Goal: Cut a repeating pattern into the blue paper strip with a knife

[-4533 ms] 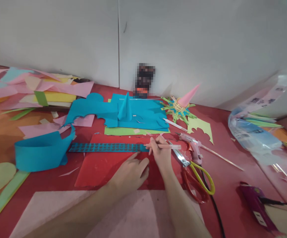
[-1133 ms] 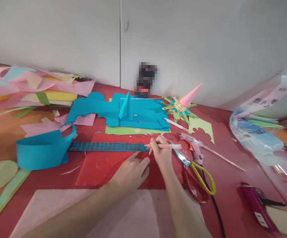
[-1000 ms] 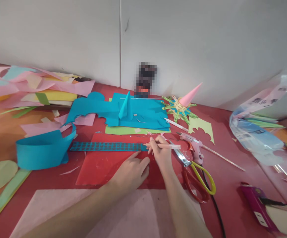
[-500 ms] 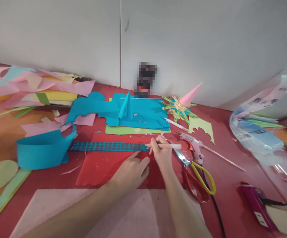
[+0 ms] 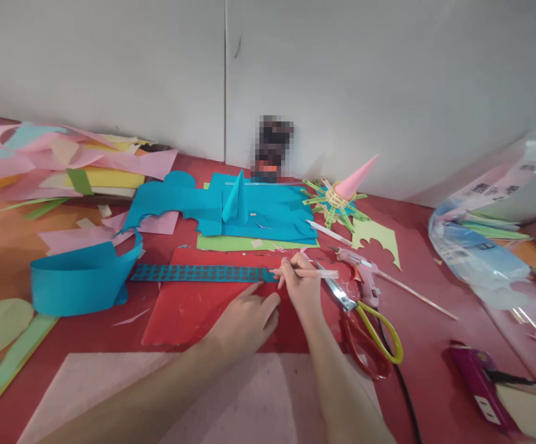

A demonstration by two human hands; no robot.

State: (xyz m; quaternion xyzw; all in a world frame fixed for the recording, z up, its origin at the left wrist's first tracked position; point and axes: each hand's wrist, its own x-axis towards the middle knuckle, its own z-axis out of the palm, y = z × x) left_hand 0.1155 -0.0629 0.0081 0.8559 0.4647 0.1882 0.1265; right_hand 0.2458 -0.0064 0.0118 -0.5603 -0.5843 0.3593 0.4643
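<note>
A long blue paper strip (image 5: 198,273) with rows of dark curved marks lies across a red board (image 5: 193,314). My left hand (image 5: 249,314) rests on the board, its index finger stretched out to the strip's lower edge and its other fingers loosely bent, holding nothing. My right hand (image 5: 301,283) is closed around a pale pink pen (image 5: 318,273). The pen's tip meets the strip near its right end, just past the last marks. Toward the left, the strip joins a curled blue paper band (image 5: 73,283) standing on its edge.
Right of my hands lie scissors (image 5: 355,305) with red and yellow handles and a pink glue gun (image 5: 364,274). Behind are blue sheets (image 5: 277,206), a blue cone (image 5: 236,203), a white pen (image 5: 327,232) and a pink-coned paper piece (image 5: 342,194). Paper scraps (image 5: 87,166) pile up left.
The view has shifted very slightly since the oldest frame. Both hands keep their places on the strip, and the pen has barely moved.
</note>
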